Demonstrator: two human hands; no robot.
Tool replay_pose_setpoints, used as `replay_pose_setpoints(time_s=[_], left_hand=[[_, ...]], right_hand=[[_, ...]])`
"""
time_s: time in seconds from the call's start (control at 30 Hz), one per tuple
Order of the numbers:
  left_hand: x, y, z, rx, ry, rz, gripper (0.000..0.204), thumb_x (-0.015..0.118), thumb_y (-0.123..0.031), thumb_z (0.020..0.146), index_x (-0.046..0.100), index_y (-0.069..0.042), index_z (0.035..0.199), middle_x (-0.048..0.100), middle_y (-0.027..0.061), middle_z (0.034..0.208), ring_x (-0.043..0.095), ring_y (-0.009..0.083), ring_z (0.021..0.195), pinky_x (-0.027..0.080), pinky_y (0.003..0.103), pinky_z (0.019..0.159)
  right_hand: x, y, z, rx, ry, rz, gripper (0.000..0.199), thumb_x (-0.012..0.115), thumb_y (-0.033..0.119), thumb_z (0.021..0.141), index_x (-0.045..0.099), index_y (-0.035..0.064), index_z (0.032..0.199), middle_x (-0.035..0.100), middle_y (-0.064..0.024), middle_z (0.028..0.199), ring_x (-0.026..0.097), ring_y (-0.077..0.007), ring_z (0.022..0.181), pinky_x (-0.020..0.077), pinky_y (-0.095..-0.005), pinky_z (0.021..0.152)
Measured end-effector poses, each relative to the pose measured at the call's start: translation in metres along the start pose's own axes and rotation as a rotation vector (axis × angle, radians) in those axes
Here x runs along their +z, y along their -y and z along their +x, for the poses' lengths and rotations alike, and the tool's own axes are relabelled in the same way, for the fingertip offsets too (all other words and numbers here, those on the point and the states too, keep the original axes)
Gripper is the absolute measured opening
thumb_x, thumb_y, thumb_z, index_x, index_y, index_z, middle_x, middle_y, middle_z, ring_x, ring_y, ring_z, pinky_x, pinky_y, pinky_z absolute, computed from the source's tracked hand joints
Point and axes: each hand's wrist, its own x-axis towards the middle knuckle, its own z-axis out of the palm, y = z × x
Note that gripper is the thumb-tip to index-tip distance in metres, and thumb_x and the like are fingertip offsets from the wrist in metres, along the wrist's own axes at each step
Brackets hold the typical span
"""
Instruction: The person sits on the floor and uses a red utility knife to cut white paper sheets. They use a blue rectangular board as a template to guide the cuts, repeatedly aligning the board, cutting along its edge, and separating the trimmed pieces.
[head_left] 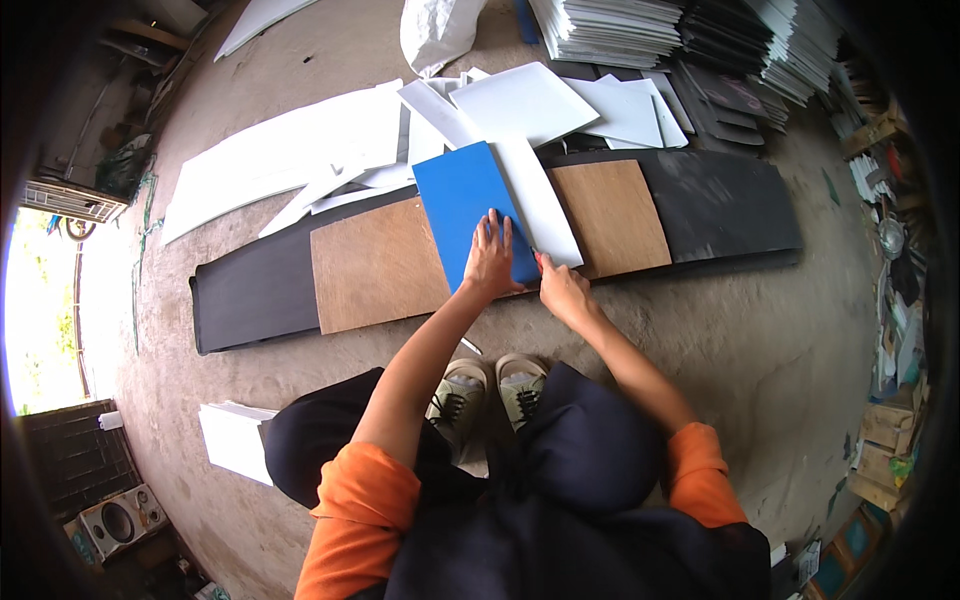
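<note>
A blue rectangular sheet (462,200) lies over a white foam-like sheet (540,200), whose strip shows along the blue one's right side. My left hand (490,255) presses flat on the lower part of the blue sheet, fingers spread. My right hand (566,290) is closed around a small red-handled tool (541,262), probably a cutter, at the blue sheet's lower right edge; its blade is mostly hidden. Both sheets rest across a brown wooden board (385,265), which lies on long black sheets (255,295) on the floor.
White sheets and offcuts (290,150) are spread beyond the board. Stacks of white sheets (610,35) and dark sheets (725,45) stand at the far right. A white sack (437,35) is at the back. White sheets (236,440) lie by my left knee; a speaker (122,522) stands lower left.
</note>
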Motion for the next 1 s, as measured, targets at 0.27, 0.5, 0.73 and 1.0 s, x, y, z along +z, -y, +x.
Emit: replay_pose_setpoints(time_s=[0.27, 0.5, 0.73, 1.0], left_hand=[[-0.001, -0.005, -0.001, 0.016, -0.021, 0.008, 0.12, 0.075, -0.057, 0.046, 0.022, 0.009, 0.131, 0.021, 0.0303, 0.133, 0.025, 0.0415, 0.121, 0.024, 0.044, 0.102], [0.005, 0.001, -0.002, 0.028, -0.079, 0.007, 0.122, 0.074, -0.061, 0.044, 0.024, 0.01, 0.13, 0.021, 0.0306, 0.133, 0.026, 0.0421, 0.12, 0.026, 0.045, 0.101], [-0.007, 0.038, 0.022, 0.032, 0.01, -0.186, 0.12, 0.076, -0.058, 0.044, 0.022, 0.001, 0.134, 0.038, 0.0245, 0.12, 0.035, 0.0388, 0.113, 0.035, 0.044, 0.094], [-0.013, 0.07, 0.082, -0.112, 0.236, -0.438, 0.129, 0.082, -0.043, 0.04, 0.008, 0.001, 0.136, 0.045, 0.0241, 0.112, 0.054, 0.0379, 0.093, 0.046, 0.042, 0.081]], right_hand=[[0.02, -0.016, -0.045, -0.022, -0.047, -0.189, 0.043, 0.046, 0.008, 0.077, 0.039, -0.0015, 0.118, 0.059, -0.0214, 0.062, 0.061, -0.0365, 0.06, 0.0492, -0.0457, 0.054], [0.024, -0.015, -0.064, -0.022, -0.036, -0.15, 0.045, 0.046, 0.008, 0.077, 0.037, 0.0001, 0.121, 0.059, -0.0217, 0.062, 0.061, -0.0359, 0.059, 0.0491, -0.0453, 0.053], [-0.056, -0.004, -0.04, 0.032, 0.107, 0.041, 0.035, 0.045, 0.018, 0.084, 0.046, 0.0142, 0.119, 0.06, -0.0256, 0.082, 0.058, -0.0418, 0.077, 0.0468, -0.048, 0.068], [-0.05, 0.018, 0.133, -0.037, -0.144, 0.048, 0.043, 0.041, 0.018, 0.087, 0.032, 0.0081, 0.128, 0.058, -0.0249, 0.067, 0.059, -0.0415, 0.066, 0.0469, -0.0484, 0.058]])
